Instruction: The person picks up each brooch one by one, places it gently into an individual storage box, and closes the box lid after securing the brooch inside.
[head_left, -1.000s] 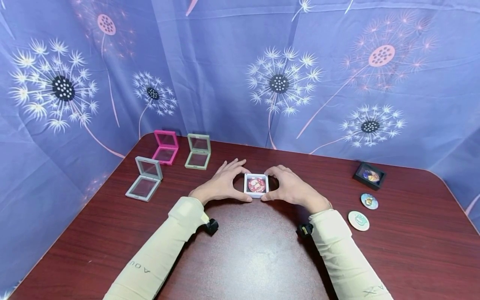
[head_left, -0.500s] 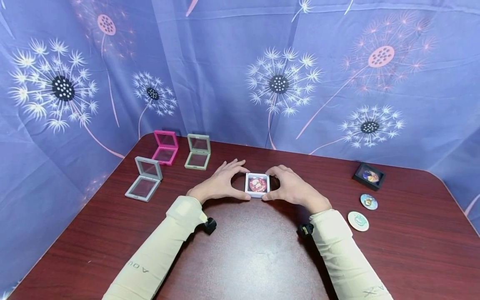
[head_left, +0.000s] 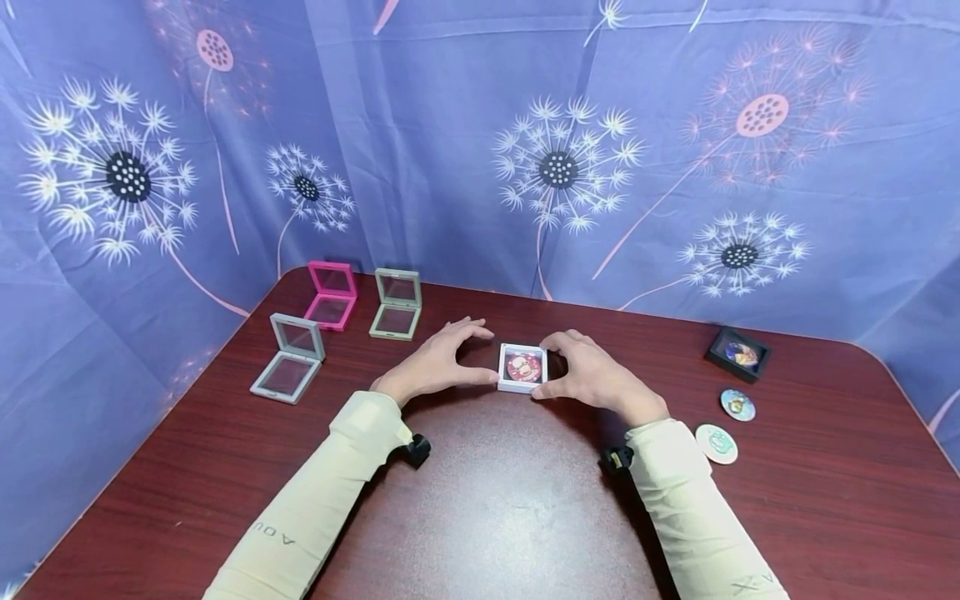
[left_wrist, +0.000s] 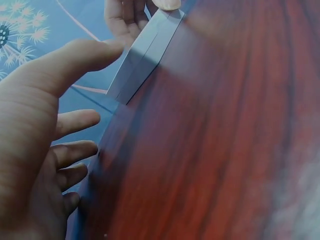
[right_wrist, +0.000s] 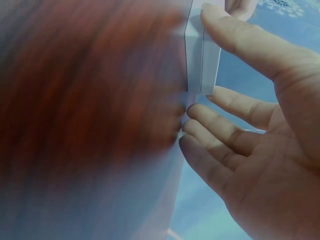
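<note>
A small white square display case [head_left: 517, 386] stands on the table between my hands, shut flat, with a round red badge [head_left: 523, 367] behind its clear window. My right hand [head_left: 596, 375] grips the case's right side, thumb at the front and index finger at the far corner. In the right wrist view that thumb [right_wrist: 240, 35] lies along the case's front side [right_wrist: 195, 60]. My left hand [head_left: 431, 362] is beside the case's left edge with thumb and fingers spread apart. Its thumb tip comes close to the front left corner; whether it touches I cannot tell.
Pink [head_left: 330, 311], green [head_left: 395, 335] and grey [head_left: 273, 391] cases stand with lids raised at the left. A black case [head_left: 725, 363] holding a picture badge lies right, near a blue badge [head_left: 738, 405] and a white-green badge [head_left: 717, 444]. Patterned cloth [head_left: 450, 167] hangs behind the table.
The white case has slid slightly to the right with my right hand. My left hand has let go of its left side and now stands a little apart.
</note>
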